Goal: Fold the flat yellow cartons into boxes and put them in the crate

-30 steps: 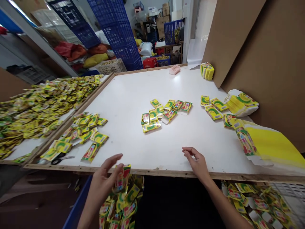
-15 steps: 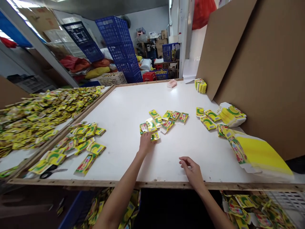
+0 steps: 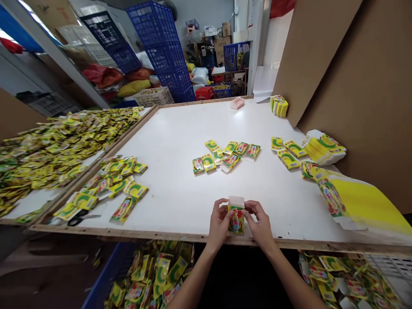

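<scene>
Between my two hands, near the front edge of the white table (image 3: 180, 201), is a small yellow and green crayon box (image 3: 236, 219) with its white end flap up. My left hand (image 3: 220, 225) grips its left side, thumb on the front. My right hand (image 3: 260, 225) pinches its right side the same way. Beyond my hands lies a loose group of similar small boxes (image 3: 208, 163), some with white flaps showing. Over to the right rest a few more boxes (image 3: 288, 159) beside a fanned stack of flat yellow cartons (image 3: 363, 197).
At left are a pile of boxes (image 3: 124, 182), black-handled scissors (image 3: 77, 217) and a big heap (image 3: 74, 146) behind a wooden strip. A pink block (image 3: 237, 103) and stacked cartons (image 3: 278, 106) sit at the back. Cardboard sheets (image 3: 363, 86) lean at right. Filled crates (image 3: 103, 274) stand below the table.
My left hand has come back from the middle group with a box, drawing it toward me. My right hand has moved in and now holds it too. The view has shifted slightly.
</scene>
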The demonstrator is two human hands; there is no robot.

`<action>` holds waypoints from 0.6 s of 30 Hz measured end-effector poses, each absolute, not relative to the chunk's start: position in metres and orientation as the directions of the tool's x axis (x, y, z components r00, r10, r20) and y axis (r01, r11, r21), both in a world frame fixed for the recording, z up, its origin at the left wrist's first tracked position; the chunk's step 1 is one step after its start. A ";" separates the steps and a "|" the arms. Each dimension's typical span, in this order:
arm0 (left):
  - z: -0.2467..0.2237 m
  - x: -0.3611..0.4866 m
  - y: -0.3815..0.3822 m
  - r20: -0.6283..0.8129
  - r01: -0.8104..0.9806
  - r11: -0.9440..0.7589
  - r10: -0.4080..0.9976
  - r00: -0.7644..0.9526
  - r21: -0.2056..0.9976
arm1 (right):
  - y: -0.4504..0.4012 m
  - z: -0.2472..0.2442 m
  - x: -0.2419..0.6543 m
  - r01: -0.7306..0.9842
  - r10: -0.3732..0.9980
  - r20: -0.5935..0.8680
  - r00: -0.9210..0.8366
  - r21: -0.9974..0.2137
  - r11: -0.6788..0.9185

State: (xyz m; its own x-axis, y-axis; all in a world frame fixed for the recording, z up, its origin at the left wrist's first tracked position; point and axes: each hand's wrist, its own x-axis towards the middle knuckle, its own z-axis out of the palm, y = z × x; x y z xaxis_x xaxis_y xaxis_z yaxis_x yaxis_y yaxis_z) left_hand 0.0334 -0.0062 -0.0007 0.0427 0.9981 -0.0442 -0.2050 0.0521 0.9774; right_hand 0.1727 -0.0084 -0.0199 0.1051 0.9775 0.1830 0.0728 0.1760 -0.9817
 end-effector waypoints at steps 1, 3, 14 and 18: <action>-0.001 0.033 -0.007 -0.057 -0.206 0.068 0.997 0.061 0.976 | -0.008 -0.021 0.175 0.084 0.981 0.173 0.092 -0.983 0.165; 0.000 0.031 -0.007 -0.079 -0.179 0.097 0.992 0.100 0.979 | -0.007 -0.022 0.178 0.115 0.987 0.152 0.057 -0.983 0.145; 0.005 0.017 -0.002 -0.088 -0.017 0.093 0.976 0.198 0.995 | 0.001 -0.014 0.184 0.221 0.984 0.156 -0.084 -0.960 0.171; 0.005 0.021 0.000 -0.001 -0.060 0.012 0.984 0.177 0.998 | -0.001 -0.015 0.178 0.157 0.980 0.201 -0.010 -0.967 0.200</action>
